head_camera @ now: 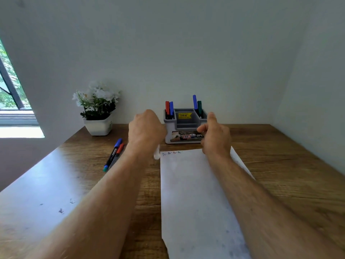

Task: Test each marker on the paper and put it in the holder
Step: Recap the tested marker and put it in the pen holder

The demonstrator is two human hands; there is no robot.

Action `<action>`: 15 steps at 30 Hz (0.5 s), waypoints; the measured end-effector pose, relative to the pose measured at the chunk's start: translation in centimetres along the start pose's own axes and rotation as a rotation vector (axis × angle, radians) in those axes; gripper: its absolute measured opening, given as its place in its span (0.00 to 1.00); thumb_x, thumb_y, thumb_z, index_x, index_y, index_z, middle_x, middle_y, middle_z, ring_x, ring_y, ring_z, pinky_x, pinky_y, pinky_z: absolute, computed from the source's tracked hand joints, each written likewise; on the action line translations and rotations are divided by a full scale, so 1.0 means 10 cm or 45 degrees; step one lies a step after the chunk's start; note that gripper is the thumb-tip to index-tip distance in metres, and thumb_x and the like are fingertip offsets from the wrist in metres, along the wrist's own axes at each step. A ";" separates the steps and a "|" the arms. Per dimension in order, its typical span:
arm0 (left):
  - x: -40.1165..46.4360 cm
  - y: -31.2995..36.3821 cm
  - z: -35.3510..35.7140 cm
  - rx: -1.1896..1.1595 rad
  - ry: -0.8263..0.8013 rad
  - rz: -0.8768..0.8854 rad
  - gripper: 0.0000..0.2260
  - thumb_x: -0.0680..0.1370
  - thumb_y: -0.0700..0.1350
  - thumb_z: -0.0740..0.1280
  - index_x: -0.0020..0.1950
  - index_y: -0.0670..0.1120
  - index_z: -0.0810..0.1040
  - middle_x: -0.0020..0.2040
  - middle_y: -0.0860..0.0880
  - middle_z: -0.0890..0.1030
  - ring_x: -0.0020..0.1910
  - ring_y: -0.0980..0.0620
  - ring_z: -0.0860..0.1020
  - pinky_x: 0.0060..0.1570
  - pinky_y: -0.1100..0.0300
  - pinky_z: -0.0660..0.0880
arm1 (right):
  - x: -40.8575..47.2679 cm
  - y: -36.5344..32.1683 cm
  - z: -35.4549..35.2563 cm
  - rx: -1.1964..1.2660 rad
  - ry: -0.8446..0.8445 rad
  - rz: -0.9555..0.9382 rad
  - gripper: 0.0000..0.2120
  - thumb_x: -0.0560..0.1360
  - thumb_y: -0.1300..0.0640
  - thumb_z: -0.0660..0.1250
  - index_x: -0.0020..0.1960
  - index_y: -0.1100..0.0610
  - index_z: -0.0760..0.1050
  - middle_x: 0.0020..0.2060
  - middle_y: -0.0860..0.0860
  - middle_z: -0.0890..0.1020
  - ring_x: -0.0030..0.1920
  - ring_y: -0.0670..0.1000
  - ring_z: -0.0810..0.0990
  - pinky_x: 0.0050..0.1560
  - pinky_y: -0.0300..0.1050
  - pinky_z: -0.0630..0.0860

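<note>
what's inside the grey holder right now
The holder has a red marker and a blue marker at its left end, another blue and a green at its right. Both hands cover its lower corners.

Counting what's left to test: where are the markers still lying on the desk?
Two markers lie side by side on the wooden desk, left of the paper and the left hand, in front of the flower pot.

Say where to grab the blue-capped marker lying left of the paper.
Pinch the blue-capped marker mid-barrel, coming from above with fingers across its width. It lies flat on the table, pointing away. The red-capped marker sits tight against its right side, so that gap looks too narrow; nudging them apart first may help.
</note>
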State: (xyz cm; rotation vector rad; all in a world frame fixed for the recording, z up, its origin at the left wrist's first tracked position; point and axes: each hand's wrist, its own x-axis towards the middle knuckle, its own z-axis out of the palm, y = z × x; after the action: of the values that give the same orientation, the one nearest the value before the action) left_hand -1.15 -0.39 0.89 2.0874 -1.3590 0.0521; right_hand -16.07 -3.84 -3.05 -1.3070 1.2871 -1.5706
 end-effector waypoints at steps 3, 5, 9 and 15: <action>0.01 0.08 -0.11 -0.473 -0.097 -0.104 0.10 0.72 0.44 0.72 0.35 0.49 0.73 0.34 0.53 0.76 0.32 0.57 0.73 0.30 0.62 0.72 | -0.02 -0.02 0.00 0.043 -0.185 0.017 0.23 0.79 0.40 0.59 0.34 0.53 0.78 0.26 0.46 0.73 0.28 0.46 0.70 0.30 0.42 0.66; 0.00 0.10 -0.15 -0.772 -0.187 -0.247 0.05 0.71 0.45 0.73 0.39 0.46 0.80 0.39 0.48 0.83 0.37 0.51 0.81 0.40 0.54 0.82 | -0.05 -0.02 0.02 0.069 -0.356 0.027 0.20 0.79 0.43 0.62 0.37 0.55 0.79 0.26 0.48 0.74 0.27 0.46 0.70 0.27 0.40 0.67; -0.02 0.08 -0.16 -1.213 -0.223 -0.426 0.05 0.72 0.39 0.69 0.46 0.39 0.81 0.46 0.40 0.84 0.46 0.42 0.84 0.50 0.44 0.82 | -0.11 -0.03 0.03 0.083 -0.582 -0.006 0.18 0.79 0.44 0.63 0.43 0.57 0.81 0.31 0.53 0.78 0.25 0.47 0.74 0.22 0.36 0.68; -0.07 0.06 -0.15 -1.770 -0.393 -0.206 0.16 0.75 0.30 0.62 0.57 0.43 0.81 0.50 0.40 0.80 0.44 0.46 0.81 0.39 0.56 0.80 | -0.16 -0.10 0.02 0.148 -0.839 -0.040 0.22 0.72 0.38 0.65 0.51 0.57 0.79 0.41 0.59 0.84 0.28 0.51 0.80 0.25 0.40 0.74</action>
State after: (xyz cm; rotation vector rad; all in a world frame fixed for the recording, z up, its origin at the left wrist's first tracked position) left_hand -1.55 0.77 2.14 0.9814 -0.8743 -1.0128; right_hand -15.46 -2.16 -2.46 -1.5887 0.7517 -1.0674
